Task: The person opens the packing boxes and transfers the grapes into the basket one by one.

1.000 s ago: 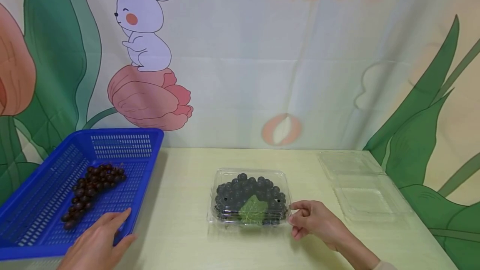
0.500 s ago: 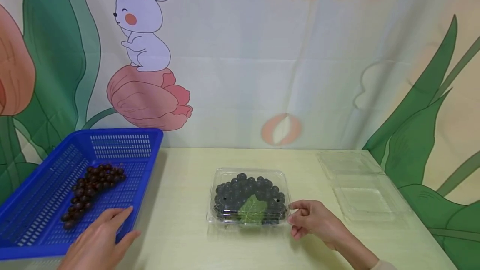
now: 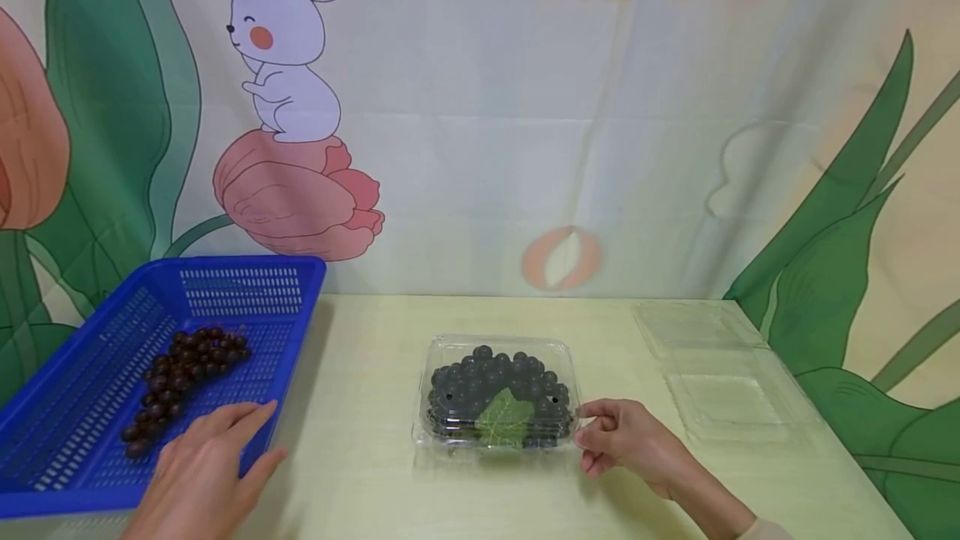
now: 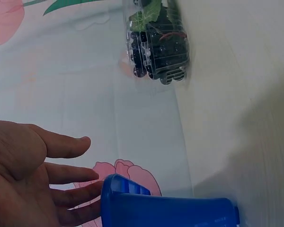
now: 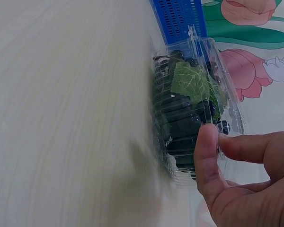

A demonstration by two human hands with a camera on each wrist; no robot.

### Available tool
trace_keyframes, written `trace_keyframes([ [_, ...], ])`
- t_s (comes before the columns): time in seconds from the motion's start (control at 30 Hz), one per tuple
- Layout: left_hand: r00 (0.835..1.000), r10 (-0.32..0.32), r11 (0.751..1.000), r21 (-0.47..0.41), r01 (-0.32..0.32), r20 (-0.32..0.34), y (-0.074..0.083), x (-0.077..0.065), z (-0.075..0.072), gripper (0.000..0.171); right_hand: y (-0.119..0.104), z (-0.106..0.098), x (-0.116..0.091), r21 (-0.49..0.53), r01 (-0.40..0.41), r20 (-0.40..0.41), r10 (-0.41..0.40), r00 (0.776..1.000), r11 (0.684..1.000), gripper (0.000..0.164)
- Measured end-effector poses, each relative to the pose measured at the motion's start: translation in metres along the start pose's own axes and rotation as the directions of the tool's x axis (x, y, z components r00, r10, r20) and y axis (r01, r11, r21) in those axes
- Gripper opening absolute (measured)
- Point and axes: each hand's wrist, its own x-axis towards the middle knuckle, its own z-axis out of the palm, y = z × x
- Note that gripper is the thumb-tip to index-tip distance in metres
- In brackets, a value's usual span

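Observation:
A closed clear plastic clamshell box (image 3: 501,348) stands on the table with dark grapes (image 3: 491,382) and a green leaf (image 3: 506,419) inside. At its right front corner, the thumb and forefinger of my right hand (image 3: 628,442) pinch the rim; the right wrist view shows the same grip on the box (image 5: 180,127). My left hand (image 3: 206,461) hovers over the right side of a blue basket (image 3: 300,332), fingers extended and thumb apart, holding nothing. Inside the basket lies a bunch of dark red grapes (image 3: 180,377). The left wrist view shows the hand (image 4: 23,175) beside the basket's corner.
An open transparent clamshell box (image 3: 727,398) lies at the right side of the pale table (image 3: 375,473). A printed curtain (image 3: 465,148) with a rabbit and flowers hangs behind the table's back edge.
My left hand has shifted slightly to the right and up along the basket's side. The right hand keeps its pinch and the box stays in place.

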Motion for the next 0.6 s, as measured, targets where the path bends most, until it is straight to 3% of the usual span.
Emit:
trace_keyframes([
  [0.27, 0.993, 0.080, 0.994, -0.068, -0.086, -0.081, 0.020, -0.002, 0.001, 0.054, 0.001, 0.000, -0.001, -0.008, 0.005, -0.007, -0.005, 1.000, 1.000, 0.058],
  [0.6, 0.992, 0.122, 0.979, -0.161, -0.122, -0.008, 0.049, 0.001, 0.011, 0.051, 0.001, 0.000, -0.001, 0.007, 0.013, -0.002, -0.013, 1.000, 1.000, 0.060],
])
